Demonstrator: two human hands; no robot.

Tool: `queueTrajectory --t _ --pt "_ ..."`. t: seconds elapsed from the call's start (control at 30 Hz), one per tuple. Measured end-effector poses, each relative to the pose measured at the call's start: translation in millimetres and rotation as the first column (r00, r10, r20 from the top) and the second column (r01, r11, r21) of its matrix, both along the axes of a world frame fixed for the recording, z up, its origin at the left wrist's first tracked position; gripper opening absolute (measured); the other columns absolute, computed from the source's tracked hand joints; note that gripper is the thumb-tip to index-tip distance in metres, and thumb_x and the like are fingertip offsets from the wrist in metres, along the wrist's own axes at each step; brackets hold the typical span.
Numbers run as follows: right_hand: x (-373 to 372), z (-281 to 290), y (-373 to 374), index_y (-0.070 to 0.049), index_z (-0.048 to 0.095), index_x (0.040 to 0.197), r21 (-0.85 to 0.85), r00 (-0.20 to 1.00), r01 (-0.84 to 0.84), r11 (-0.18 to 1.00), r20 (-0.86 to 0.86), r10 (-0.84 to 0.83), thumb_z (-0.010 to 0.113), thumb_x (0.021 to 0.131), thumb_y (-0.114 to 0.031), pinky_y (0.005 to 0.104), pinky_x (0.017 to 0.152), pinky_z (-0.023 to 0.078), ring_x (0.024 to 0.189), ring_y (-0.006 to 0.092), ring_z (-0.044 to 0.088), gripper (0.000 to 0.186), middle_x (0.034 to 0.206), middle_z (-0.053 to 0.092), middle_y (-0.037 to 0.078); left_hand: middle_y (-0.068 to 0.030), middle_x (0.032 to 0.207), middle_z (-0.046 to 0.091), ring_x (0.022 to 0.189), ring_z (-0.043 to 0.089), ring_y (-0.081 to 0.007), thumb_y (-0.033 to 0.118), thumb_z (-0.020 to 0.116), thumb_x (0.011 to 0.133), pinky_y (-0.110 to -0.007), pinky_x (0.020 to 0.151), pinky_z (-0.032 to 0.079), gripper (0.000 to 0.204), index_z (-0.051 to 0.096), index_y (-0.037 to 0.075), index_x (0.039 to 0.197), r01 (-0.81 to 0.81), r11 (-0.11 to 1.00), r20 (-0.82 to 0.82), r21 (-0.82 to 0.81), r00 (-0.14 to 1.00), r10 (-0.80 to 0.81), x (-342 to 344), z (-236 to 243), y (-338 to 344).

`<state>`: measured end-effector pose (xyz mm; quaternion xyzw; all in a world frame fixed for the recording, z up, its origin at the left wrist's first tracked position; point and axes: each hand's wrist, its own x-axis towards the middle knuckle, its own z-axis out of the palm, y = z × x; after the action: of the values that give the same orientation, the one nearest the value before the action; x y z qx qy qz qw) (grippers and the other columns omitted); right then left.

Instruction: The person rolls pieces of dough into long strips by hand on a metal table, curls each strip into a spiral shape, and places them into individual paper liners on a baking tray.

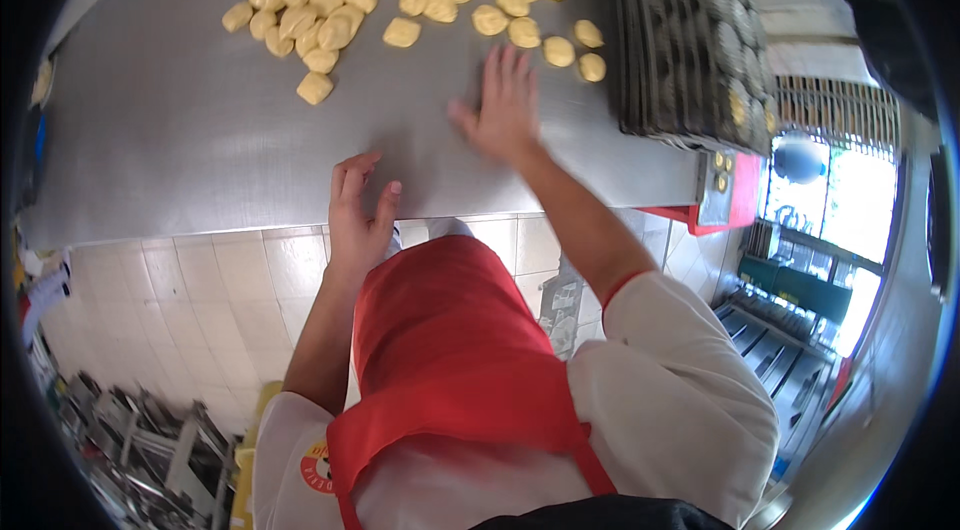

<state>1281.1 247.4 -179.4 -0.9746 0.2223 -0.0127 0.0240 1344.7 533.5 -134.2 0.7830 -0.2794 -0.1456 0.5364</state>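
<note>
While the right hand (508, 115) is held spread, palm down, just short of the pale dough pieces (523, 31) on the metal table (180, 150), nothing is seen gripped, though the space beneath the palm is hidden. The left hand (362, 215) is held loosely curled at the table's near edge, apparently empty. Judged light, soft and easily dented, the pieces would probably be best lifted gently by their sides.
</note>
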Motion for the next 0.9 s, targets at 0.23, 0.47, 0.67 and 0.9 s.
queueTrajectory --t 0.23,0.47,0.67,0.9 --pt "10.1 -15.5 -3.3 0.008 0.021 0.168 0.000 0.985 0.089 0.996 0.146 -0.088 0.049 0.106 -0.064 0.0610 0.133 0.010 0.163 0.0506 0.016 0.099 0.177 0.020 0.030 -0.0230 0.142 0.062 0.132 0.060 -0.0411 0.012 0.071 0.098 -0.048 0.113 0.046 0.049 0.060 -0.001 0.143 0.142 0.976 0.133 -0.166 0.984 -0.121 -33.9 -3.0 -68.6" --pt "-129.0 -20.8 73.4 0.002 0.019 0.172 0.119 0.984 0.021 0.993 -0.177 0.001 0.055 0.105 -0.053 0.0661 0.132 0.010 0.166 0.0495 0.004 0.094 0.180 0.011 0.026 -0.0275 0.175 0.027 0.162 0.015 -0.0566 0.049 0.058 0.104 -0.067 0.131 0.013 0.084 0.031 0.005 0.169 0.296 0.949 0.123 0.111 0.943 -0.308 -92.2 -44.5 -160.8" --pt "-0.5 -2.5 -77.3 -0.003 0.020 0.173 0.000 0.932 0.269 0.963 0.252 -0.260 0.046 0.111 -0.050 0.0675 0.131 0.008 0.164 0.0541 0.004 0.081 0.180 0.009 0.027 -0.0209 0.179 0.022 0.165 0.012 -0.0497 0.053 0.049 0.108 -0.068 0.130 0.011 0.081 0.029 0.006 0.171 -0.058 0.936 0.594 0.348 0.786 -0.172 29.9 -41.2 -255.9" --pt "-139.7 -4.9 -21.4 -0.001 0.035 0.167 0.189 0.977 -0.130 0.973 -0.145 0.158 0.061 0.102 -0.038 0.0642 0.132 0.016 0.163 0.0504 0.020 0.079 0.179 0.019 0.024 -0.0151 0.178 0.026 0.162 0.023 -0.0484 0.029 0.072 0.094 -0.063 0.131 0.022 0.087 0.033 0.007 0.169 0.431 0.690 0.384 0.581 0.603 -0.699 -51.1 -30.8 -124.7"
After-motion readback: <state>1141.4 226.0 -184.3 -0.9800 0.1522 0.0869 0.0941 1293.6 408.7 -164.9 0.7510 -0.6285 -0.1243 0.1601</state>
